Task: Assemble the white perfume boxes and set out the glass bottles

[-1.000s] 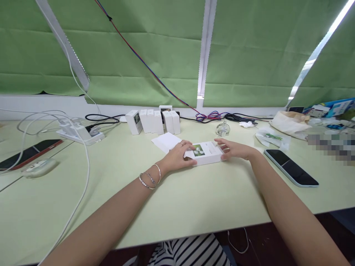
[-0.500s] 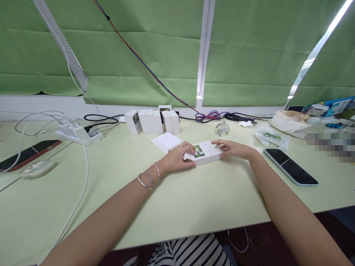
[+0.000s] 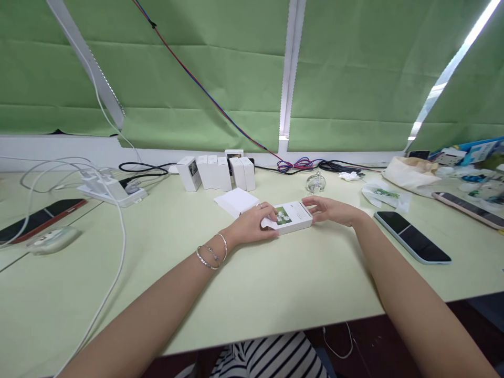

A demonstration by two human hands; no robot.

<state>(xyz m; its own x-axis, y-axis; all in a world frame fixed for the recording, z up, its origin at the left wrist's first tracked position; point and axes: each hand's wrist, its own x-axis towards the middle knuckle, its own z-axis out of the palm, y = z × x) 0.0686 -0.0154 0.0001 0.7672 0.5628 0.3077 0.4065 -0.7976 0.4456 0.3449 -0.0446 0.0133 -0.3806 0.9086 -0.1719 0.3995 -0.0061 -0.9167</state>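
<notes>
A flat white box [image 3: 296, 216] with a picture of white flowers and green leaves lies on the table in front of me. My left hand [image 3: 255, 224] grips its left end, thumb along the near side and fingers over the top, where a flap stands out. At the other end is my right hand [image 3: 328, 211], its fingers apart and curved around the box's right edge. Whether those fingertips press on the edge, I cannot tell. Just behind my left hand lies a blank white card or paper piece [image 3: 237, 200].
Several small white boxes [image 3: 214, 173] stand in a row at the back. A clear glass object [image 3: 315, 182] sits behind my right hand. Phones lie on the right [image 3: 411, 236] and left [image 3: 43, 218]. A power strip [image 3: 112, 191] and loose cables [image 3: 123, 236] occupy the left side.
My right hand's fingers have loosened and shifted slightly at the box's right end. The box has barely moved, and my left hand keeps its grip.
</notes>
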